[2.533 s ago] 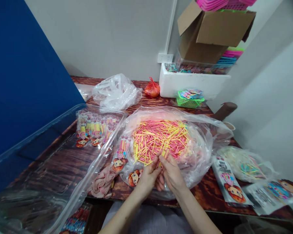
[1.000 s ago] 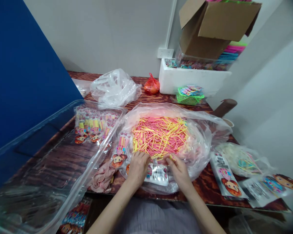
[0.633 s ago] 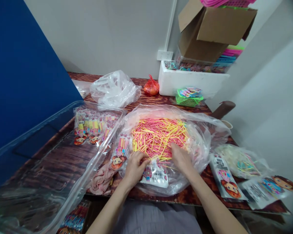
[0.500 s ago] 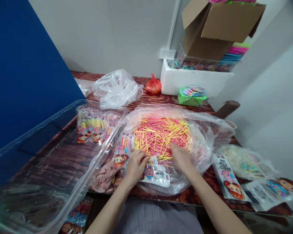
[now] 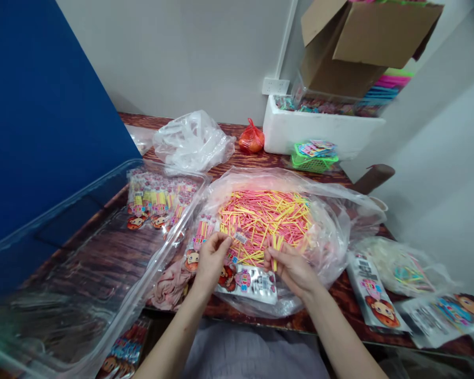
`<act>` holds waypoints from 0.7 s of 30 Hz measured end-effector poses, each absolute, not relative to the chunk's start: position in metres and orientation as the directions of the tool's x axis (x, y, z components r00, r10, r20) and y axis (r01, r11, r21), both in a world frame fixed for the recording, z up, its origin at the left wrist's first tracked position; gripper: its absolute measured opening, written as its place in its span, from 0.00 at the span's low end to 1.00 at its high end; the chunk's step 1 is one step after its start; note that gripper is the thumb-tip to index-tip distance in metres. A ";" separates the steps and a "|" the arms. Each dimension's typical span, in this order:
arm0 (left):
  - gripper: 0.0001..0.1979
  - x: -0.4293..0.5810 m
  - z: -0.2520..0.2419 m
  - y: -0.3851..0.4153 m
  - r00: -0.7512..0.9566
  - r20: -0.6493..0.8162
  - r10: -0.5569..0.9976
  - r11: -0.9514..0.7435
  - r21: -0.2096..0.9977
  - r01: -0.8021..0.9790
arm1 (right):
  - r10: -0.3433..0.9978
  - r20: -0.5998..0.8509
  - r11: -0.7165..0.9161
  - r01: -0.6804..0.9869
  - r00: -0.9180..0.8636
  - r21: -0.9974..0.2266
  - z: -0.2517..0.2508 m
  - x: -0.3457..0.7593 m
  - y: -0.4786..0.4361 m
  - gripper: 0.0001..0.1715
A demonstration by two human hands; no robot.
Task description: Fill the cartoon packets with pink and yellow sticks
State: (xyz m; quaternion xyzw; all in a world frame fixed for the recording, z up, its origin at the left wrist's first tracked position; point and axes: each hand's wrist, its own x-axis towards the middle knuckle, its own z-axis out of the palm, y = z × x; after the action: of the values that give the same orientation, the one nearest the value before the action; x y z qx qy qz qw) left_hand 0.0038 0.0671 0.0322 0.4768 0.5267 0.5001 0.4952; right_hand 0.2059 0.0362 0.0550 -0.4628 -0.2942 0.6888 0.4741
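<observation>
Left hand (image 5: pixel 210 259): fingertips pinch a clear barcoded packet (image 5: pixel 240 237), seemingly to keep it raised off the sticks.
Right hand (image 5: pixel 296 269): grasps a few yellow sticks (image 5: pixel 277 246), pinched together probably so none slip.
Pink and yellow sticks (image 5: pixel 264 216): heaped in a spread plastic bag (image 5: pixel 334 255) toward the worktop (image 5: pixel 355 318)'s front edge, likely for short reaches.
Flat printed packets (image 5: pixel 256 287): at that edge, presumably handy there.
Clear tub (image 5: pixel 144 289): filled packets (image 5: pixel 156 202) lie toward its far right corner, apparently kept apart from loose sticks.

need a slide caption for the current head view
Right hand holding yellow sticks over an open bag of pink and yellow sticks.
</observation>
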 end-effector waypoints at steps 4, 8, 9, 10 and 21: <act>0.09 0.012 0.036 0.057 0.025 0.028 0.999 -0.034 0.964 0.262 | 0.941 -0.335 -0.328 -0.384 -0.049 -0.863 0.055 0.189 0.031 0.19; 0.09 0.019 0.043 0.045 0.108 0.064 0.992 -0.104 0.901 0.421 | 0.952 -0.304 -0.294 -0.180 0.027 -0.939 0.042 0.183 0.030 0.19; 0.09 0.021 0.044 0.043 0.127 0.078 0.989 -0.126 0.891 0.435 | 0.955 -0.296 -0.290 -0.146 0.026 -0.946 0.039 0.182 0.028 0.19; 0.09 0.022 0.045 0.040 0.144 0.091 0.985 -0.147 0.883 0.446 | 0.956 -0.293 -0.288 -0.125 0.020 -0.949 0.037 0.181 0.026 0.20; 0.17 0.025 0.040 0.026 0.328 0.213 0.920 -0.374 0.725 0.579 | 0.909 -0.397 -0.398 0.018 -0.128 -0.917 0.039 0.193 0.007 0.25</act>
State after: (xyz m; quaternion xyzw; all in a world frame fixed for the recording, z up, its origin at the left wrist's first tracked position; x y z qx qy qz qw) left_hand 0.0252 0.0257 0.0400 0.7677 0.4881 0.3123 0.2734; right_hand 0.1934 0.0075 0.0395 -0.5556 -0.4173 0.6246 0.3565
